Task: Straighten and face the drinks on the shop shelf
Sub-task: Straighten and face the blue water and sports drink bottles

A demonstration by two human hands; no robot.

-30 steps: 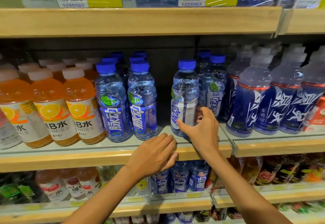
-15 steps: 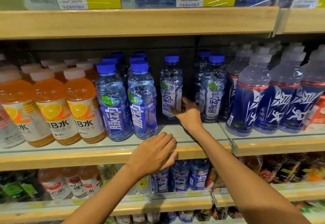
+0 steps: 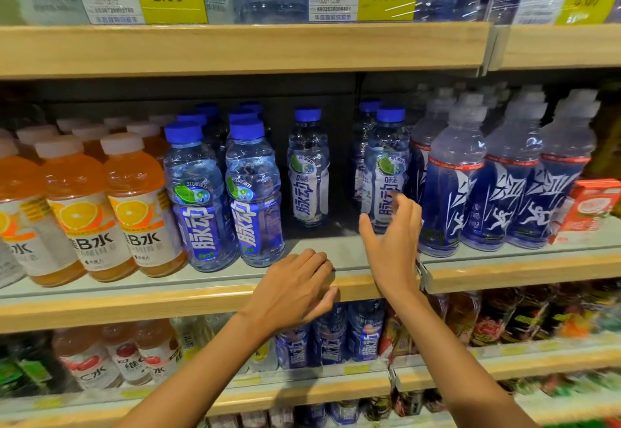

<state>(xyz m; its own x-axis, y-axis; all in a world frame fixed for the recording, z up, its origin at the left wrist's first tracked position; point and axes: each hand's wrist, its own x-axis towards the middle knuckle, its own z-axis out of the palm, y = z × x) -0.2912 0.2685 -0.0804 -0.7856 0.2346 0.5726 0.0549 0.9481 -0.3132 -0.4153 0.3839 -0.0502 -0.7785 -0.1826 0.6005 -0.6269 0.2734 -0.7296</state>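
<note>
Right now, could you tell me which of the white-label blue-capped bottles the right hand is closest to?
The right hand is open just in front of the right white-label bottle, beside the dark blue sports bottles. The other white-label bottle stands alone, set back in the gap.

Clear plastic blue-capped drink bottle (image 3: 308, 172) standing upright, set back on the wooden shelf (image 3: 188, 306), white label facing forward

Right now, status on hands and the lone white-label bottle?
Left hand flat on shelf edge, empty. Right hand open, empty. White-label bottle upright, set back, label forward. Nothing blocking.

wooden shelf edges (image 3: 235, 48) | dark back panel (image 3: 201, 91); yellow price tags (image 3: 171, 1)
</note>
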